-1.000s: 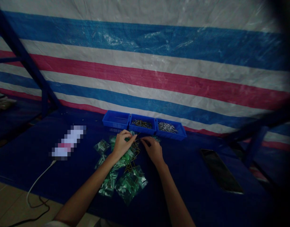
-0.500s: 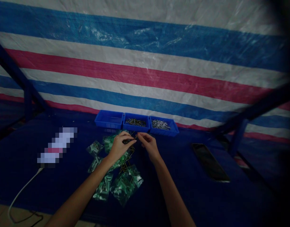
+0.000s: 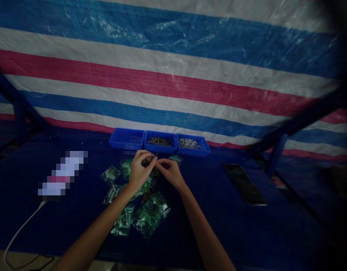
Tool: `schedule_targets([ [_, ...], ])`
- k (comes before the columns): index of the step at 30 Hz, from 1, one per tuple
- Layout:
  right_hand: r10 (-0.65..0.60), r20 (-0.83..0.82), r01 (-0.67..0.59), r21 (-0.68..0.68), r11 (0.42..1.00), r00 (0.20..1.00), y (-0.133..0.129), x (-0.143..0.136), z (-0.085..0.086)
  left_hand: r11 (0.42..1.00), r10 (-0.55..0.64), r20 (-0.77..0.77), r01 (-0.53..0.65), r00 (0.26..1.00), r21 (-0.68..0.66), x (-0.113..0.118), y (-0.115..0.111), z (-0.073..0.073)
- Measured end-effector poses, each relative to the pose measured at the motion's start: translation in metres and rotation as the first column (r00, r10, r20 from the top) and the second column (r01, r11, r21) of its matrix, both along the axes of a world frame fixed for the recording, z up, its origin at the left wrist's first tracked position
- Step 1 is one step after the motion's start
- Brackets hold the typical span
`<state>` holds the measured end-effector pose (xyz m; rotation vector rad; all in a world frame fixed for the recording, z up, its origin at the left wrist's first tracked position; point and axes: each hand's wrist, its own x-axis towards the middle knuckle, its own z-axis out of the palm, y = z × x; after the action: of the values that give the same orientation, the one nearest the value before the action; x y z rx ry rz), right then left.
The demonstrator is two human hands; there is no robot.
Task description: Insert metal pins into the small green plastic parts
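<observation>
My left hand (image 3: 141,168) is closed in a pinch above a pile of small clear and green bags (image 3: 147,218). My right hand (image 3: 170,171) pinches too, its fingertips meeting those of the left. Whatever lies between the fingertips is too small and dark to name. Loose brass-coloured screws (image 3: 149,192) lie among the bags, partly hidden under my left hand. Just beyond the hands stand three blue bins in a row: the left bin (image 3: 127,144) looks bare inside, the middle bin (image 3: 160,149) holds dark brassy screws, and the right bin (image 3: 193,151) holds silvery ones.
A dark phone (image 3: 246,185) lies to the right on the blue table (image 3: 207,195). At the left is a blurred-out pale object (image 3: 63,175) with a white cable (image 3: 20,229). Behind hangs a striped sheet (image 3: 173,82), with blue frame bars at both sides.
The view has shifted slightly. My hands have come together, closing the small gap between their fingertips. A small bag now shows beyond my right hand.
</observation>
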<state>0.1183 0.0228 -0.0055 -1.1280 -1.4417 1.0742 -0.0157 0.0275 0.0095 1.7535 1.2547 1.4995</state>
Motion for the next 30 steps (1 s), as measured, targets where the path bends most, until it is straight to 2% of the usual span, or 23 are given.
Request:
schedule_targets([
  [3,-0.011,-0.027,0.011,-0.019,1.000,1.000,0.000,0.002,0.004,1.000,0.001,-0.013,-0.001,1.000,0.022,-0.001,0.000,0.002],
  [7,-0.121,-0.124,0.112,-0.079,0.991,0.985,0.002,0.006,0.008,0.998,0.011,-0.049,-0.008,0.999,0.058,-0.001,0.001,0.001],
  [10,-0.175,-0.183,0.154,-0.123,0.980,0.967,0.002,0.006,0.007,0.996,-0.056,-0.124,0.064,0.991,0.060,0.000,0.002,-0.004],
  [15,-0.178,-0.207,0.151,-0.137,0.979,0.962,0.004,0.006,0.002,0.984,-0.152,-0.322,0.173,0.934,0.036,-0.002,0.008,-0.016],
  [24,-0.279,-0.262,0.241,-0.170,0.956,0.924,0.012,0.018,-0.002,0.989,-0.118,-0.491,0.144,0.863,0.017,-0.005,0.010,-0.021],
  [30,-0.358,-0.251,0.333,-0.139,0.933,0.899,0.013,0.020,0.000,0.993,-0.105,-0.505,0.118,0.857,-0.005,-0.006,0.010,-0.020],
])
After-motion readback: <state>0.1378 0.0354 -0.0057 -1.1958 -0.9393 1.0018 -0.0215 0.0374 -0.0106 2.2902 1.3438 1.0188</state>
